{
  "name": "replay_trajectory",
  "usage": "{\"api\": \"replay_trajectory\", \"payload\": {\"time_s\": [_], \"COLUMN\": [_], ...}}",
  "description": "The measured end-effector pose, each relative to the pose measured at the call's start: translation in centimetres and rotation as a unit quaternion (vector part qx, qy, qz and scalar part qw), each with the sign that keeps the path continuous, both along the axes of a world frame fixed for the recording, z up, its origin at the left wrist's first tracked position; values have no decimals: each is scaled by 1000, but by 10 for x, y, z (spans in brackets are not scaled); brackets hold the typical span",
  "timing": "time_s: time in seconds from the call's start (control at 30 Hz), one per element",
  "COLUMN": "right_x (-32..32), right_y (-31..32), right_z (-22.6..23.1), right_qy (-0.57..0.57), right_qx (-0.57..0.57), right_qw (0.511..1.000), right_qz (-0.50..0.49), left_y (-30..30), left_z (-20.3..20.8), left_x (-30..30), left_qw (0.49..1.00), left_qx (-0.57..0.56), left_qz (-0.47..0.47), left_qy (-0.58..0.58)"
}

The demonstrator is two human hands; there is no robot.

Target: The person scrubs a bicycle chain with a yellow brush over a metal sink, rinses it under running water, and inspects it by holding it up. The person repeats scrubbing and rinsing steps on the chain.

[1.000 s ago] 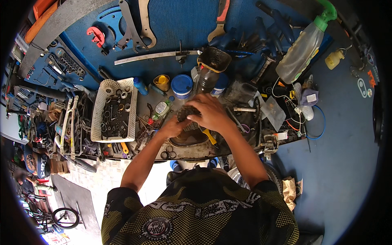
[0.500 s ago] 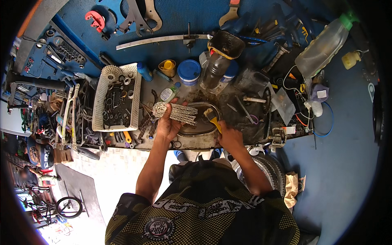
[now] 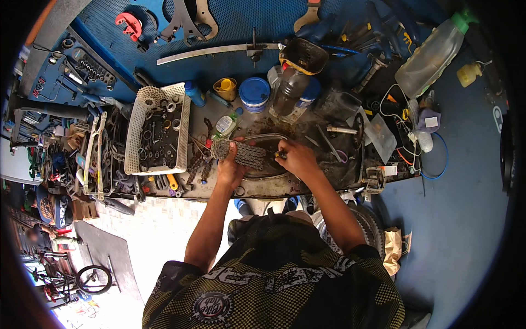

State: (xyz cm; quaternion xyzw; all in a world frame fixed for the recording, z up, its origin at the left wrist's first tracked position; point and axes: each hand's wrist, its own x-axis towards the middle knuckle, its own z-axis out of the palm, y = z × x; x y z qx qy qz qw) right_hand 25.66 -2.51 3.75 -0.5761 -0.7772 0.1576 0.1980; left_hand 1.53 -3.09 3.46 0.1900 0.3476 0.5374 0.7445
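Blue perforated pegboard (image 3: 241, 27) backs your cluttered, stained grey workbench (image 3: 263, 188). At the left of the bench, you have a white perforated plastic basket (image 3: 133, 142) of small metal rings and fittings, with a silver toothed sprocket cassette (image 3: 150, 97) at its far-left corner. Just right of the basket stands a blue cylindrical bottle (image 3: 195, 94), followed by a small clear bottle with a pale label (image 3: 225, 125) and, behind that, a yellow cup (image 3: 225, 86).

Your left hand (image 3: 231, 171) grasps a grey metal chain folded into parallel strands (image 3: 246, 156), your thumb across its top. The chain's right end overlaps the left part of a dark oval tray with a metal rim (image 3: 266, 177); you cannot tell from this angle whether they touch. Behind the chain sits a white tub with a blue lid (image 3: 254, 93).

Your right hand (image 3: 300, 160), over the tray's right side, has its fingers closed on a mostly hidden yellow tool (image 3: 280, 155), close to the chain's strands. Farther right lie a shiny metal cylinder (image 3: 342, 130) and a clear plastic bag (image 3: 382, 137).
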Motion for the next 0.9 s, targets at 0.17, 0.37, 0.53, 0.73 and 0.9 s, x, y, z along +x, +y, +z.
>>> {"api": "replay_trajectory", "payload": {"time_s": [0.17, 0.37, 0.53, 0.73, 0.9], "right_x": [4, -60, -78, -76, -72], "right_y": [6, -7, -9, -11, -9], "right_z": [-23, -23, -29, -27, -20], "right_qy": [-19, 622, 546, 535, 489], "right_qx": [-126, -221, -104, -91, -46], "right_qw": [992, 748, 820, 839, 855], "right_qz": [-12, -70, -133, -48, -165], "left_y": [-4, -5, -3, 0, 6], "left_z": [-4, -15, -13, -10, -13], "left_x": [1, 17, 21, 26, 25], "left_qw": [999, 985, 981, 950, 962], "left_qx": [0, 32, 54, 61, 62], "left_qz": [33, 78, 126, 100, 103], "left_qy": [36, 151, 137, 289, 247]}}
